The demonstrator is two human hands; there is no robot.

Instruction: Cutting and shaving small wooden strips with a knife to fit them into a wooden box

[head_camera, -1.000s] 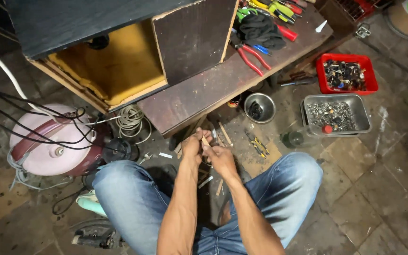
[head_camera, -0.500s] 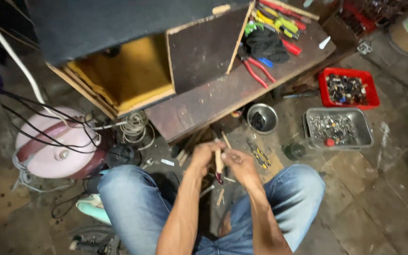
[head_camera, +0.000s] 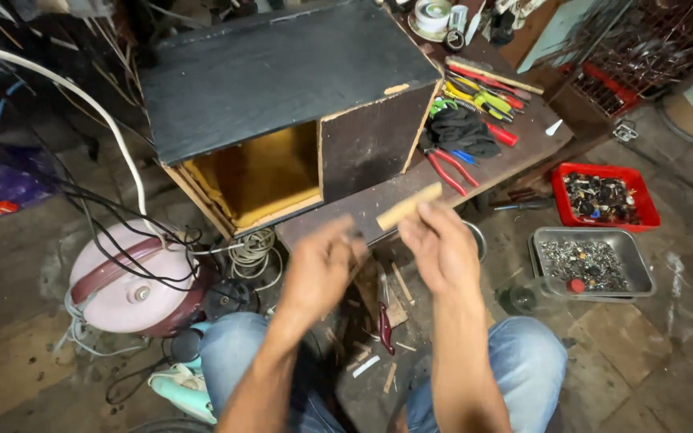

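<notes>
Between the fingertips of the right hand (head_camera: 440,250) a short wooden handle (head_camera: 408,206) is pinched, its pale end tilted up and to the right in front of the low worktop's (head_camera: 475,172) near edge. The fingers are curled loosely around its lower end; whether a blade or shaft runs out of it cannot be told, as that part is hidden and blurred. The left hand (head_camera: 324,269) is held just beside it, fingers half closed, something small and dark perhaps gripped at the tips, though this cannot be made out. Judged from this, the work is midway: a tool is raised in both hands, nothing yet applied to anything. Below the hands, a red-handled tool (head_camera: 384,327) and wood splinters are seen on the floor between the knees. Further out, red pliers (head_camera: 451,169) are laid near the worktop's front edge, beside the black box (head_camera: 282,88).
</notes>
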